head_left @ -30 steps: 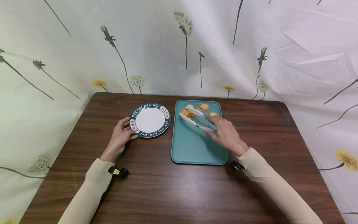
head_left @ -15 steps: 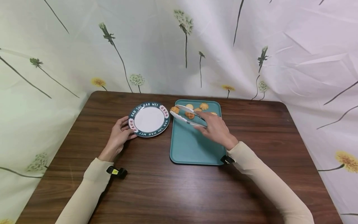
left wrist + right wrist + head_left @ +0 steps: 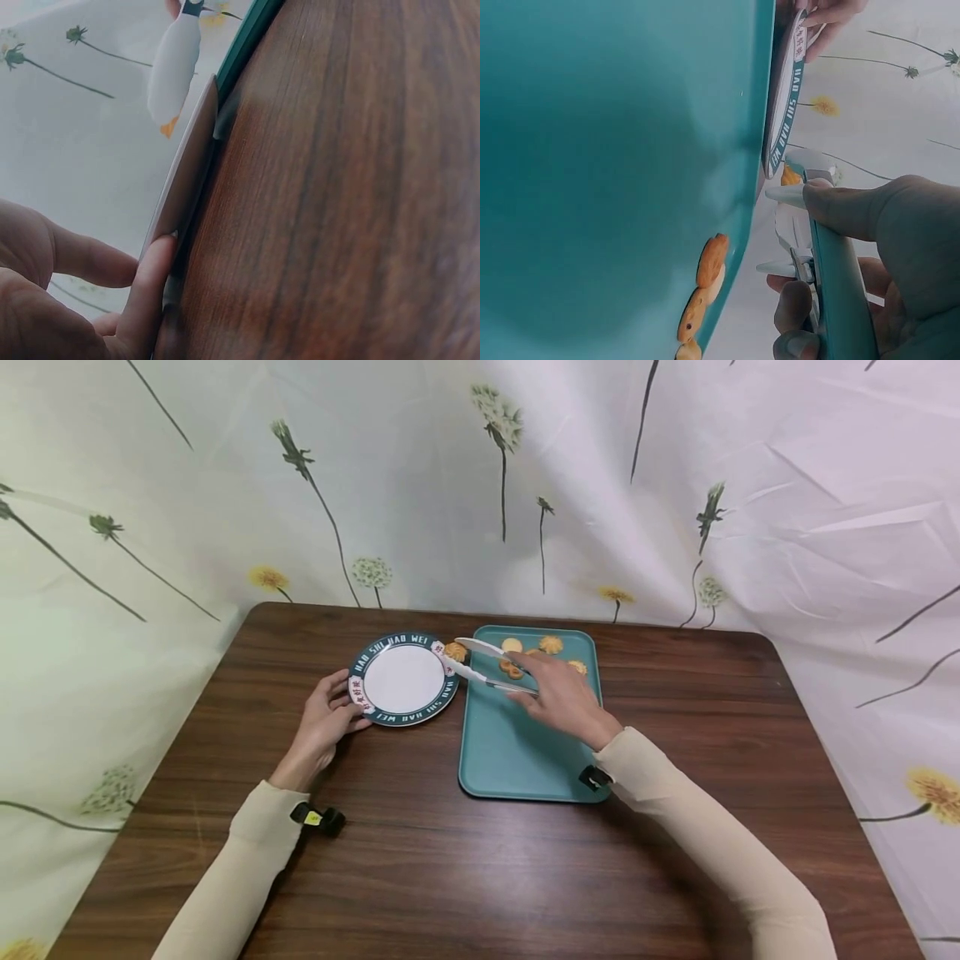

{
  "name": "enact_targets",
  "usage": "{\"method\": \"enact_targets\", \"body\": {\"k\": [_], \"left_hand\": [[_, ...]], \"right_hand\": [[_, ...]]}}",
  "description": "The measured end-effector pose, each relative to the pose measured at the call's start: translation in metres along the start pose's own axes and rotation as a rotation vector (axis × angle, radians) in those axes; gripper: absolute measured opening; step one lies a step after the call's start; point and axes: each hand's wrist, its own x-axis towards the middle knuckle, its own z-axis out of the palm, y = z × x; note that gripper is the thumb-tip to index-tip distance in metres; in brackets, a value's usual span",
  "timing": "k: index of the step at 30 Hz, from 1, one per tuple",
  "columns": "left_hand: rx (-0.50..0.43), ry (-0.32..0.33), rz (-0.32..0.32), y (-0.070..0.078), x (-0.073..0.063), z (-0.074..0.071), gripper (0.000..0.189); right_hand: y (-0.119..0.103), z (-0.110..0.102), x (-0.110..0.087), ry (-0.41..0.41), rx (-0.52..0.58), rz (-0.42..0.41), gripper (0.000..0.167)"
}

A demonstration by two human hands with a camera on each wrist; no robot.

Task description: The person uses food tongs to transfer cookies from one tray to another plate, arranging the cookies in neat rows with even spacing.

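Observation:
My left hand [image 3: 322,718] grips the left rim of a round white plate [image 3: 403,681] with a dark green lettered border. In the left wrist view, its thumb and fingers pinch the plate's edge [image 3: 184,172], which is tilted slightly up from the table. With my right hand [image 3: 562,693] I hold food tongs [image 3: 467,671], their white tips around a golden cookie [image 3: 454,652]. That cookie is at the plate's upper right rim, beside the tray's left edge; the tongs [image 3: 174,71] partly hide it. Several cookies [image 3: 551,645] lie at the far end of the teal tray [image 3: 517,752].
The brown wooden table [image 3: 405,860] bears the plate and tray side by side. A white floral cloth [image 3: 420,485] hangs behind its far edge. In the right wrist view, cookies [image 3: 711,260] lie along the tray's raised wall.
My right hand has moved the tongs and the cookie left, off the tray to the plate's right rim. My left hand has stayed on the plate.

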Motion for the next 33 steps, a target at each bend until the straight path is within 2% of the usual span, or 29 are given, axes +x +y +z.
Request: {"method": "enact_targets", "body": {"k": [13, 19, 24, 33], "left_hand": [[-0.004, 0.011, -0.003, -0.002, -0.001, 0.001, 0.073], [-0.007, 0.011, -0.005, -0.002, 0.0, 0.002, 0.073], [-0.015, 0.012, -0.02, -0.003, -0.001, 0.002, 0.073], [0.002, 0.011, -0.004, -0.002, -0.001, -0.001, 0.072]], "right_hand": [[-0.018, 0.008, 0.026, -0.019, 0.023, -0.036, 0.059], [-0.024, 0.014, 0.035, -0.021, -0.032, -0.041, 0.059], [-0.026, 0.021, 0.04, -0.07, -0.037, -0.027, 0.06], [-0.034, 0.025, 0.049, -0.13, -0.013, -0.024, 0.061]]}}
